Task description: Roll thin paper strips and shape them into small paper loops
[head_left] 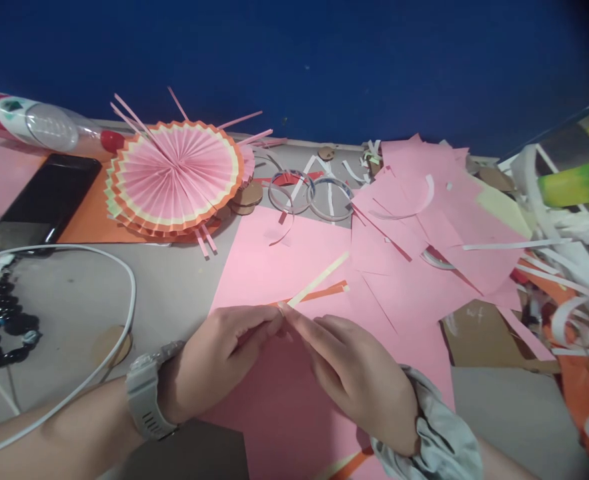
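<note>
Probably light, pliable and easily creased, the pale yellow strip (321, 277) slants far and right over pink paper (259, 260); left hand (231, 347) and right hand (361, 373) pinch its near end, a sensible hold.

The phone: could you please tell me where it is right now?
In the head view, the phone lies toward the left edge, just below the bottle and left of the pleated fan.
</note>
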Demonstrator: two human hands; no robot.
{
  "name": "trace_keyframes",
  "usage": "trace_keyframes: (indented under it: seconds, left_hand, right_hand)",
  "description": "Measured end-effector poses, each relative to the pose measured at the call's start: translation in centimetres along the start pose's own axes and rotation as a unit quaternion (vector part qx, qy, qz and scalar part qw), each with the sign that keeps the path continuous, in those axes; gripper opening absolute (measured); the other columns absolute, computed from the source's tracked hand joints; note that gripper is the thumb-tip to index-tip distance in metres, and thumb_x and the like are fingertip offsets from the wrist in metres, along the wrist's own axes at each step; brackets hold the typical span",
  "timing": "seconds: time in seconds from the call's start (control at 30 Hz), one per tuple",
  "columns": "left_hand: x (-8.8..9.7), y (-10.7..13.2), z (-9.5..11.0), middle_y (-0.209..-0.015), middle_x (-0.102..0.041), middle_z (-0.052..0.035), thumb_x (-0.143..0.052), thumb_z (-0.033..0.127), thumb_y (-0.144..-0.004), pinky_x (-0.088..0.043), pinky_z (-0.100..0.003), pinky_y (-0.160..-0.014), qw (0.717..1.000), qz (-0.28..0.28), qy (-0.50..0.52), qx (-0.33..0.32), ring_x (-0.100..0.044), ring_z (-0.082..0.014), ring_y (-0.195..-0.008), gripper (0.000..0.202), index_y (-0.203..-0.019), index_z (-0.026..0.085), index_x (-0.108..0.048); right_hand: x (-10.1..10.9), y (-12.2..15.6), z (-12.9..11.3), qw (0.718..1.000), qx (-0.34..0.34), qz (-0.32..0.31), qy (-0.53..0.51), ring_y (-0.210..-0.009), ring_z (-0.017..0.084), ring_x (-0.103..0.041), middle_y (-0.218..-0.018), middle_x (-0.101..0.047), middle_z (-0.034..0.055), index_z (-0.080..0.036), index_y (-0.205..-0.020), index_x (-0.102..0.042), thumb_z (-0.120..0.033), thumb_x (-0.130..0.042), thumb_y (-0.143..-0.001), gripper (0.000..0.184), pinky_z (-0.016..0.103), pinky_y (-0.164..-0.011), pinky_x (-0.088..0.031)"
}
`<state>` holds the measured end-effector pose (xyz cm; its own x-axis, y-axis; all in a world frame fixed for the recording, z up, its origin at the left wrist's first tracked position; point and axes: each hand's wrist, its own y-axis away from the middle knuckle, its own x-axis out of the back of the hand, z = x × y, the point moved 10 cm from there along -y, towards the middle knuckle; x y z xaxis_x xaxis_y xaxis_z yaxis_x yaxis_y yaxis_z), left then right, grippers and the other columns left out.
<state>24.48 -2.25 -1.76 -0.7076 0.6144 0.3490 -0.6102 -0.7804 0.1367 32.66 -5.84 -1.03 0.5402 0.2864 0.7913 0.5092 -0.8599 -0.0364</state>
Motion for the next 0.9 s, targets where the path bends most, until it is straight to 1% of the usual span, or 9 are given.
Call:
trace_keyframes:
  seconds: [0.07,0.13,0.27,0.47,0.53,0.6,0.7,0.77,0.9]
  left_hand:
    - [0.05,0.00,-0.11,-0.070,-0.055,0.0069,-0.038,0.012,-0.090,-0.037,-0.015,-0.066,1.000,0.002,0.018,0.006,-0.050,-0.0058,-0.066,0.021,-0.072,0.019,-0.047]
    - [0.09,0.00,-0.21,-0.069,-0.055,0.0062,-0.038,0.016,-0.092,-0.038,-0.015,-0.065,0.999,0.004,0.032,0.009,-0.051,-0.0063,-0.066,0.022,-0.073,0.019,-0.048]
    - [0.06,0.00,-0.33,-0.070,-0.058,0.0041,-0.037,0.017,-0.092,-0.039,-0.017,-0.064,0.999,0.002,0.050,0.014,-0.053,-0.0079,-0.067,0.024,-0.073,0.018,-0.050]
    - [0.40,0.00,-0.64,-0.074,-0.060,0.0029,-0.041,0.018,-0.091,-0.042,-0.018,-0.068,0.998,0.011,0.057,0.025,-0.055,-0.0093,-0.071,0.019,-0.078,0.018,-0.055]
    - [0.48,-0.01,-0.63,-0.074,-0.060,0.0028,-0.042,0.015,-0.090,-0.042,-0.018,-0.068,0.998,0.013,0.056,0.023,-0.055,-0.0090,-0.071,0.018,-0.078,0.018,-0.055]
    - [0.45,0.01,-0.65,-0.076,-0.061,0.0022,-0.042,0.014,-0.089,-0.043,-0.018,-0.070,0.998,0.010,0.061,0.022,-0.056,-0.0092,-0.072,0.017,-0.079,0.017,-0.056]
    - [0.34,0.11,-0.56,-0.079,-0.063,0.0004,-0.042,0.017,-0.090,-0.044,-0.020,-0.072,0.997,0.002,0.079,0.020,-0.058,-0.0103,-0.075,0.018,-0.081,0.017,-0.057]
    - [0.30,0.21,-0.50,-0.079,-0.063,-0.0004,-0.041,0.018,-0.091,-0.044,-0.021,-0.072,0.996,0.000,0.091,0.017,-0.058,-0.0111,-0.075,0.019,-0.082,0.016,-0.057]
    - [0.25,0.37,-0.48,-0.080,-0.062,-0.0002,-0.042,0.018,-0.091,-0.045,-0.021,-0.073,0.993,0.003,0.114,0.010,-0.058,-0.0113,-0.077,0.017,-0.085,0.017,-0.057]
  right_hand:
    - [-0.07,0.05,-0.31,0.998,0.024,0.007,0.062,-0.064,0.017,-0.044,-0.070,-0.051,0.0017,-0.019,-0.142,-0.015,-0.007,-0.032,-0.086,0.060,0.029,-0.055,-0.040]
    - [-0.17,0.08,-0.46,0.995,0.035,0.008,0.090,-0.063,0.017,-0.043,-0.069,-0.051,0.0017,-0.018,-0.142,-0.014,-0.007,-0.031,-0.086,0.060,0.029,-0.054,-0.039]
    - [-0.21,0.08,-0.49,0.993,0.041,0.006,0.112,-0.063,0.016,-0.044,-0.069,-0.051,0.0012,-0.019,-0.143,-0.011,-0.006,-0.029,-0.086,0.061,0.028,-0.054,-0.037]
    - [-0.48,0.03,-0.28,0.992,0.039,-0.007,0.121,-0.063,0.016,-0.044,-0.070,-0.052,0.0010,-0.021,-0.143,-0.006,-0.007,-0.031,-0.087,0.063,0.030,-0.057,-0.038]
    - [-0.41,-0.02,-0.13,0.995,0.031,-0.005,0.093,-0.064,0.016,-0.045,-0.071,-0.052,0.0007,-0.023,-0.143,-0.007,-0.006,-0.031,-0.087,0.064,0.029,-0.057,-0.039]
    - [-0.32,-0.10,0.00,0.999,0.020,-0.008,0.034,-0.068,0.016,-0.048,-0.074,-0.054,0.0008,-0.026,-0.143,-0.010,-0.005,-0.031,-0.085,0.065,0.027,-0.058,-0.042]
    - [-0.21,-0.20,0.22,0.997,-0.008,-0.020,-0.076,-0.076,0.014,-0.051,-0.085,-0.057,0.0008,-0.031,-0.141,-0.013,-0.002,-0.029,-0.082,0.068,0.026,-0.066,-0.046]
    - [-0.19,-0.23,0.28,0.991,-0.024,-0.030,-0.126,-0.081,0.013,-0.053,-0.091,-0.058,0.0003,-0.033,-0.141,-0.015,0.000,-0.029,-0.080,0.070,0.026,-0.072,-0.047]
    - [-0.25,-0.27,0.21,0.987,-0.028,-0.037,-0.157,-0.085,0.012,-0.054,-0.095,-0.059,0.0001,-0.034,-0.140,-0.016,0.001,-0.030,-0.080,0.072,0.026,-0.075,-0.048]
